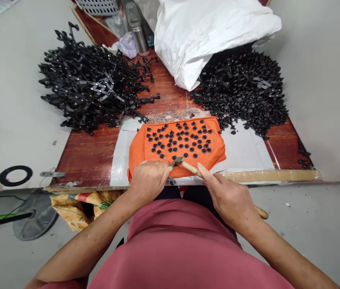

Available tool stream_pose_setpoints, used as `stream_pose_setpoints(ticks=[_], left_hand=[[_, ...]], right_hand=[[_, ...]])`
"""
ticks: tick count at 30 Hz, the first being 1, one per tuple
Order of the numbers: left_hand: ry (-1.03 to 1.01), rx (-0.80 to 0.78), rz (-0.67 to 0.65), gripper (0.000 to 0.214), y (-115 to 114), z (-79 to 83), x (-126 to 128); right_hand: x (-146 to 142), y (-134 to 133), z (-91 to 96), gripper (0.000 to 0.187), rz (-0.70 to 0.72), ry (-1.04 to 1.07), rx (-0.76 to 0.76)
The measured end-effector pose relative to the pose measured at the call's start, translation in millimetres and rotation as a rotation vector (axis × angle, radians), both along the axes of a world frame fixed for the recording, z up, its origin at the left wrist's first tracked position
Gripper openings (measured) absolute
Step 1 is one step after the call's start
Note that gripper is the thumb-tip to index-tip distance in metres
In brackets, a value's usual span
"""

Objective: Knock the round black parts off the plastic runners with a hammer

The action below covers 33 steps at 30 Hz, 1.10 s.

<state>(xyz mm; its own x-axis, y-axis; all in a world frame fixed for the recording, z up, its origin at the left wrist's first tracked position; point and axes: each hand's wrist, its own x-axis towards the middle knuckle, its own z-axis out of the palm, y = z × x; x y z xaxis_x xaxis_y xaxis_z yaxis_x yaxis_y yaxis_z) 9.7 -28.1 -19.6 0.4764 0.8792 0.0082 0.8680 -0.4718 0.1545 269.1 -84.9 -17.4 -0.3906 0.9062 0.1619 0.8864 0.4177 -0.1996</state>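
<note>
My right hand [228, 196] is wrapped round the wooden handle of a hammer [190, 167], whose small metal head points left. The handle's end sticks out behind my palm. My left hand [150, 178] is closed, pinching a small black plastic linkage piece [172, 181] at the near edge of an orange cloth pad [136, 150]. Its far end shows beside the hammer head; my fingers hide most of it. Many small round black pegged caps [187, 146] stand across the pad, just beyond both hands.
A big heap of black jointed linkages [88, 84] lies at the left. At the right is a heap of loose black caps [248, 92], partly under a white sack [212, 28]. A metal bottle [140, 38] stands at the back. A cardboard strip [272, 175] edges the table.
</note>
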Motion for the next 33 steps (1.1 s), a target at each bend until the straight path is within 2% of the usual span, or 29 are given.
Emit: stream_pose_setpoints(ticks=[3, 5, 8, 10, 15, 19, 23, 29, 33], left_hand=[[-0.013, -0.001, 0.004, 0.044, 0.1, 0.2, 0.4], [-0.012, 0.000, 0.021, 0.045, -0.9, -0.8, 0.8], [0.016, -0.002, 0.039, 0.044, -3.0, -3.7, 1.3], [0.036, -0.023, 0.036, 0.045, -3.8, -5.4, 1.6], [0.024, -0.062, 0.060, 0.047, -2.7, -4.6, 1.8], [-0.045, -0.113, 0.056, 0.043, -0.8, -0.5, -1.4], [-0.225, -0.222, 0.117, 0.043, 3.9, 5.8, -8.4], [-0.580, -0.516, 0.279, 0.043, 12.7, 16.1, -12.3], [-0.802, -0.684, 0.362, 0.045, 13.8, 22.9, -7.8]], right_hand=[[2.5, -0.5, 9.4, 0.067, -0.016, 0.092, 0.098], [-0.2, -1.0, 12.3, 0.069, -0.028, 0.069, 0.140], [-6.8, -0.4, 5.9, 0.062, -0.012, -0.064, 0.049], [-7.5, 0.6, 0.9, 0.060, -0.003, -0.073, -0.038], [5.7, 2.3, 7.4, 0.065, -0.046, 0.274, 0.060], [13.6, 4.1, 7.4, 0.057, -0.132, 0.477, -0.049], [17.0, -1.0, -4.6, 0.044, -0.222, 0.576, -0.164], [31.0, -25.1, -15.1, 0.036, -0.348, 0.706, -0.209], [35.5, -33.2, -22.1, 0.031, -0.378, 0.787, -0.251]])
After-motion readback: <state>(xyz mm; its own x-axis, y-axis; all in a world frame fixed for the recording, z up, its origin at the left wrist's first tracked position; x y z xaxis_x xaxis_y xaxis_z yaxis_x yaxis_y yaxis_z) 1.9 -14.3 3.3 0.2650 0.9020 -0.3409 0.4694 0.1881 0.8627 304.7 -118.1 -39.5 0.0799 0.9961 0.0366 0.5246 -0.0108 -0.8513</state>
